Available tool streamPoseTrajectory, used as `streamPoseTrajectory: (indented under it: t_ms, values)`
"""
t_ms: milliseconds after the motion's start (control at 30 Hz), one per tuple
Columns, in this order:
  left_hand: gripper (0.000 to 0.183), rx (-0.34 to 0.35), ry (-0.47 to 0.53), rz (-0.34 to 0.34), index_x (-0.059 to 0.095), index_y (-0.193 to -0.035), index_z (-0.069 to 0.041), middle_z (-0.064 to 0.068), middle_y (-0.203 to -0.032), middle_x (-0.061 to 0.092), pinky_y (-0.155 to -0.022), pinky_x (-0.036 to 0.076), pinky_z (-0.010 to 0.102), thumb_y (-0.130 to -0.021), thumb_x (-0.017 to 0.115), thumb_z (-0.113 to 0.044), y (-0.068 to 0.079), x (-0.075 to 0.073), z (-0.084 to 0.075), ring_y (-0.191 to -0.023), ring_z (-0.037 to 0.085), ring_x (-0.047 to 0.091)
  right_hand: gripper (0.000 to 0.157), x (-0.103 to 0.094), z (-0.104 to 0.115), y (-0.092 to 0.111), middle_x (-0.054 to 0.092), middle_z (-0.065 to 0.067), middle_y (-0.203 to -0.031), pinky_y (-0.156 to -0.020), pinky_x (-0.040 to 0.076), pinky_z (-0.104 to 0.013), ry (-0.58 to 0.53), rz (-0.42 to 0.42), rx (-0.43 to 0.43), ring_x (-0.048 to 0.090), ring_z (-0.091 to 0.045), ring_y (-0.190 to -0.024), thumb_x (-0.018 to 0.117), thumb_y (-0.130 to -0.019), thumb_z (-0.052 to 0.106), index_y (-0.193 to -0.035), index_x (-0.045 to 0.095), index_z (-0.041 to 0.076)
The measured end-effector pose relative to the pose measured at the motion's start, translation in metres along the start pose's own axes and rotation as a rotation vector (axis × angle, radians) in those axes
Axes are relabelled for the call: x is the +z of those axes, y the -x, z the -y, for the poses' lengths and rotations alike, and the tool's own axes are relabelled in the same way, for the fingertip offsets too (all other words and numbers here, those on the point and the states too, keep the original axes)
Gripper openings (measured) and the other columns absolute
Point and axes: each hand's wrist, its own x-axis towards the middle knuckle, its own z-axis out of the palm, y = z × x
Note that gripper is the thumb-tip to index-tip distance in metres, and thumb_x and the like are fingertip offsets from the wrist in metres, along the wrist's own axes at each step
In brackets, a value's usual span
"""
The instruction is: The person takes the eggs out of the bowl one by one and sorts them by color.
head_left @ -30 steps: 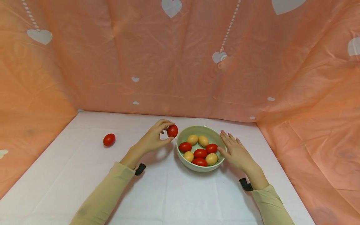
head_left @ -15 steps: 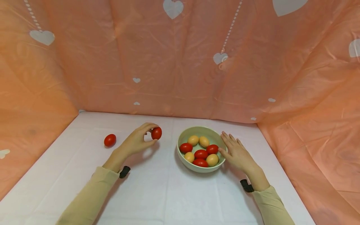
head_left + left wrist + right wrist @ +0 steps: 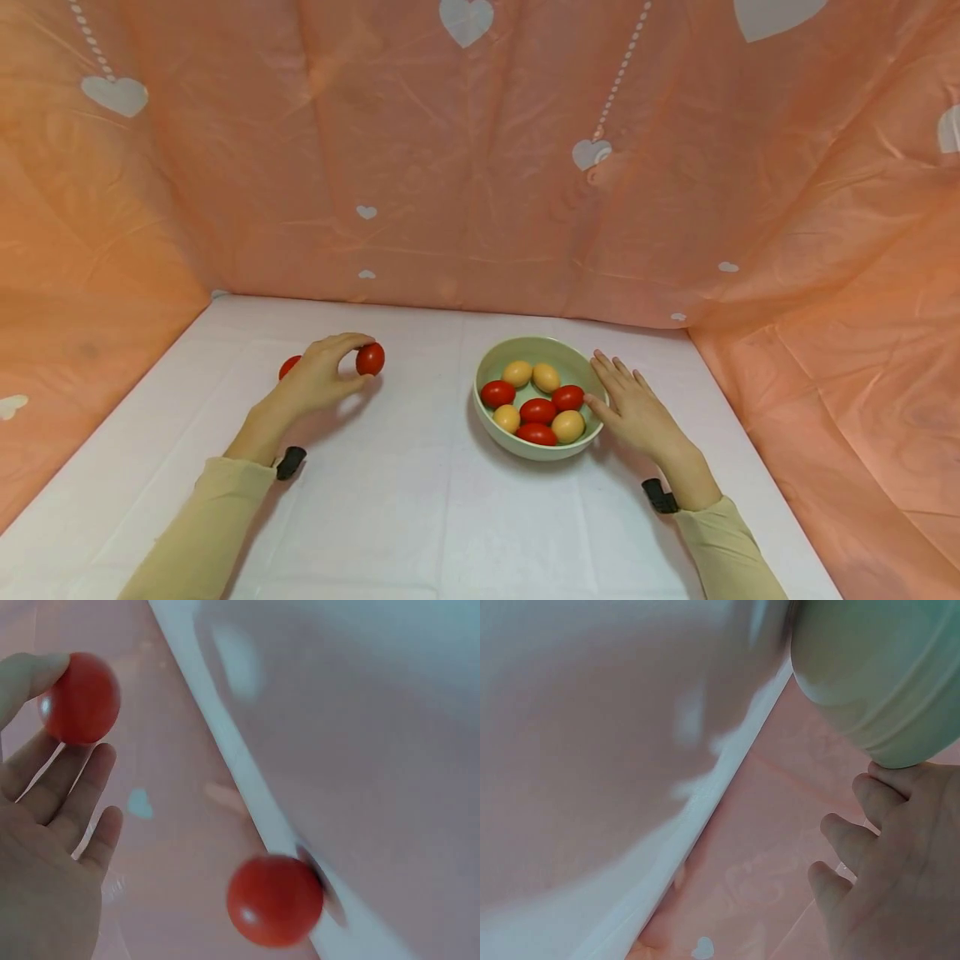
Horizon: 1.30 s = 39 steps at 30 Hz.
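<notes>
My left hand (image 3: pixel 317 379) pinches a red egg (image 3: pixel 371 359) between thumb and fingertips, above the left part of the table. In the left wrist view, thumb and fingers grip that egg (image 3: pixel 82 699), and the little finger stands free. A second red egg (image 3: pixel 288 366) lies on the table behind my left hand, partly hidden by it. My right hand (image 3: pixel 636 417) rests against the right side of a pale green bowl (image 3: pixel 539 452), its fingers extended and its thumb at the rim. Inside the bowl lie several red eggs (image 3: pixel 537 411) and several beige eggs (image 3: pixel 567 427).
A white cloth (image 3: pixel 390 517) covers the table. Orange sheeting with pale hearts (image 3: pixel 420 167) rises at the table's back and along both sides. Each wrist wears a small black device (image 3: pixel 291 462).
My left hand has moved left with the red egg, away from the bowl and toward the egg on the table. The right hand has stayed at the bowl.
</notes>
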Motion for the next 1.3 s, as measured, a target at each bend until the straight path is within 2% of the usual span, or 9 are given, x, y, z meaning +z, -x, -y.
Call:
streamPoseTrajectory:
  t_ms: [200,500,667,1000,1300]
  values:
    - [0.055,-0.077,-0.023,0.004,0.061,-0.140,-0.004,0.020,-0.141,0.061,-0.112,0.031,0.067,-0.090,0.080,-0.015,0.010,-0.009,0.015,-0.135,0.047,0.048,0.070,0.002,-0.002,0.000,0.027,-0.018,-0.169,-0.122,0.015,-0.067,-0.004,0.007,0.001,0.024,-0.048,-0.153,0.052,-0.108,0.040,-0.161,0.032,-0.002]
    - [0.055,-0.113,-0.067,0.015,0.061,-0.138,-0.001,0.025,-0.139,0.060,-0.112,0.027,0.069,-0.088,0.081,-0.015,0.016,-0.018,0.032,-0.134,0.048,0.044,0.071,0.000,0.000,-0.002,0.025,-0.016,-0.170,-0.123,0.014,-0.066,-0.003,0.011,0.002,0.022,-0.045,-0.155,0.051,-0.108,0.041,-0.161,0.031,-0.001]
    - [0.053,-0.108,-0.098,0.022,0.063,-0.134,0.002,0.028,-0.133,0.062,-0.110,0.027,0.070,-0.087,0.081,-0.012,0.018,-0.020,0.038,-0.132,0.049,0.044,0.070,-0.001,0.001,-0.001,0.026,-0.017,-0.169,-0.123,0.014,-0.067,-0.002,0.007,-0.001,0.023,-0.046,-0.154,0.052,-0.108,0.040,-0.161,0.032,-0.002]
    - [0.051,-0.138,-0.114,0.062,0.063,-0.132,0.004,0.031,-0.130,0.061,-0.108,0.026,0.070,-0.086,0.080,-0.011,0.020,-0.020,0.046,-0.129,0.051,0.043,0.069,-0.001,0.002,0.001,0.027,-0.018,-0.169,-0.122,0.015,-0.068,-0.013,-0.002,-0.001,0.024,-0.048,-0.153,0.053,-0.108,0.038,-0.160,0.033,-0.002]
    - [0.053,-0.183,-0.110,0.107,0.060,-0.135,0.005,0.032,-0.130,0.060,-0.107,0.025,0.071,-0.089,0.078,-0.014,0.021,-0.022,0.044,-0.131,0.053,0.040,0.069,0.000,0.001,0.001,0.028,-0.018,-0.168,-0.122,0.016,-0.068,-0.012,-0.006,-0.001,0.025,-0.048,-0.153,0.053,-0.108,0.038,-0.160,0.033,-0.002]
